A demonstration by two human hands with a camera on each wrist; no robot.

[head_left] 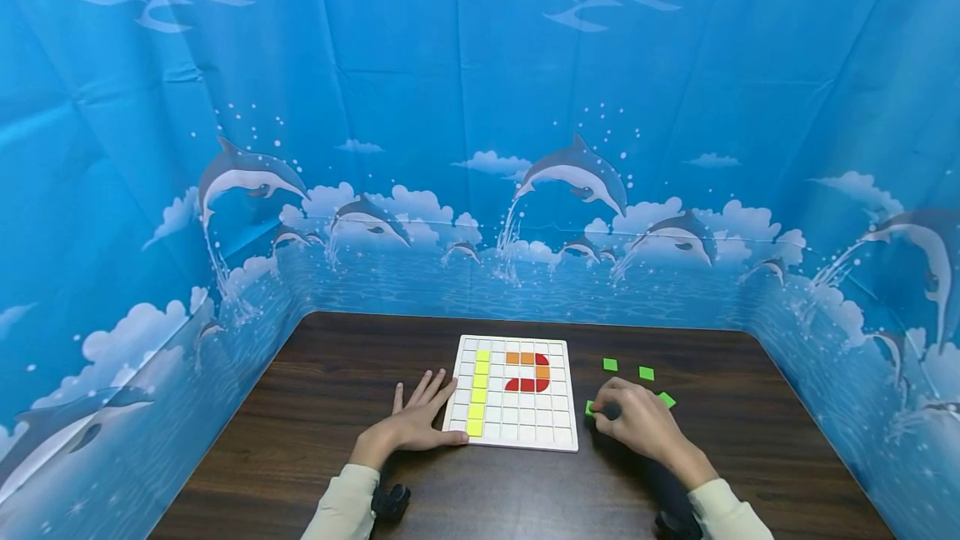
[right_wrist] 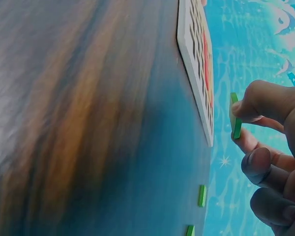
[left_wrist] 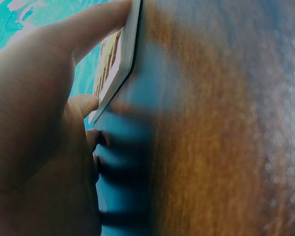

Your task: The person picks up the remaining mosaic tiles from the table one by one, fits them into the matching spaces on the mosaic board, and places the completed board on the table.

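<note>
The board (head_left: 519,433) is white, ruled into a grid of squares. Its column of tiles (head_left: 478,395) is bright yellow; the curved figure mixes orange tiles (head_left: 513,357) with red tiles (head_left: 527,386). The loose tiles (head_left: 647,373) are green. The tabletop (head_left: 300,423) is dark brown with streaky wood grain. The blue curtain (head_left: 420,107) carries grey-and-white dolphins, white clouds and sparkles. The sleeves (head_left: 341,502) are pale cream.

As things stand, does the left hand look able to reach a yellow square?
Probably yes: the left hand touches the white board, its thumb close to the nearest yellow square, nothing visible between.

Board (head_left: 525,417) lies on table (head_left: 525,498); loose tiles (head_left: 647,373) to its right.
</note>
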